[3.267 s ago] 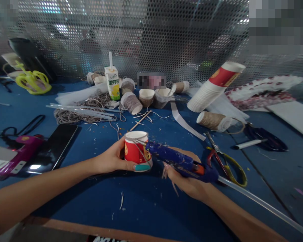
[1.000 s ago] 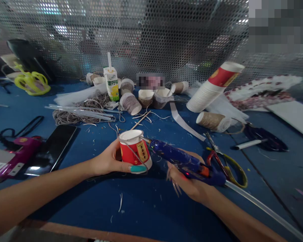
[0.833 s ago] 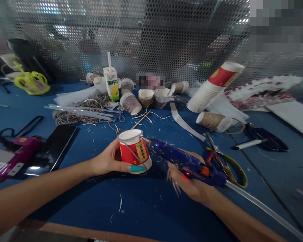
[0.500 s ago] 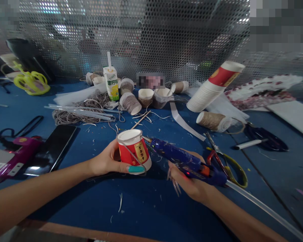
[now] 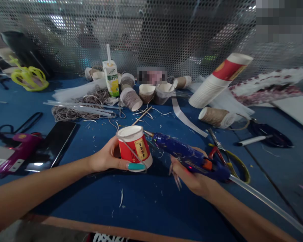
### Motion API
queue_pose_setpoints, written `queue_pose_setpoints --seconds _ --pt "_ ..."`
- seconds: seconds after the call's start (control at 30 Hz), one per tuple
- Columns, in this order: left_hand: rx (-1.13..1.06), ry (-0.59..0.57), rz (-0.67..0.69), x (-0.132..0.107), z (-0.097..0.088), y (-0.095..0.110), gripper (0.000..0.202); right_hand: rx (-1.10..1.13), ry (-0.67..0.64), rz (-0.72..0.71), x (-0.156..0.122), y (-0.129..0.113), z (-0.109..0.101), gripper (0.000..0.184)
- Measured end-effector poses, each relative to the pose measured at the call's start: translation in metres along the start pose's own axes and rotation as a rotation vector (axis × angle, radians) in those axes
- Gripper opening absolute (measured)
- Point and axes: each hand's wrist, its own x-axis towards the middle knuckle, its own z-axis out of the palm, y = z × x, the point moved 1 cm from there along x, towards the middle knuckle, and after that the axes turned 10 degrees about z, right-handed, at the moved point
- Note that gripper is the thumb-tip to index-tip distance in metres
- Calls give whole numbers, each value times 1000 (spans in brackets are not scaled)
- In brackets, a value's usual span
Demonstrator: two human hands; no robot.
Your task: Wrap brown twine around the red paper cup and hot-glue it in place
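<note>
My left hand [image 5: 109,157] is wrapped round a red and white paper cup [image 5: 128,149], its thumb pressing low on the front. A thin grey cord [image 5: 134,154] circles the cup's rim and runs slantwise down its side to the thumb. In my right hand [image 5: 192,179] is a blue hot glue gun [image 5: 184,153], with a long clear glue stick [image 5: 265,201] sticking out of its back. The nozzle points left, close to the cup's upper right side; whether it touches cannot be made out.
Behind lie cord-wrapped cups [image 5: 131,99], a juice carton [image 5: 111,79] and tangled grey cord [image 5: 73,109]. Leaning cups [image 5: 212,85] are stacked at right, near scissors [image 5: 223,153]. A phone [image 5: 52,144] and a purple glue gun [image 5: 21,153] lie left. A perforated metal screen [image 5: 166,37] stands behind.
The glue gun's nozzle has shifted slightly right, a little away from the cup's rim. My left hand keeps its hold on the cup. The whole view has tilted slightly.
</note>
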Motion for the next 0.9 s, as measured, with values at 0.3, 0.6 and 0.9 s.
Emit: queue_pose_setpoints --seconds 0.3,0.6,0.9 --pt "108 103 -45 4 2 -1 71 -419 373 60 24 31 -19 25" --pt "184 138 30 5 8 -4 67 -956 280 583 49 47 -43 63" --pt "281 154 155 7 0 -11 68 -743 246 651 44 32 -40 73"
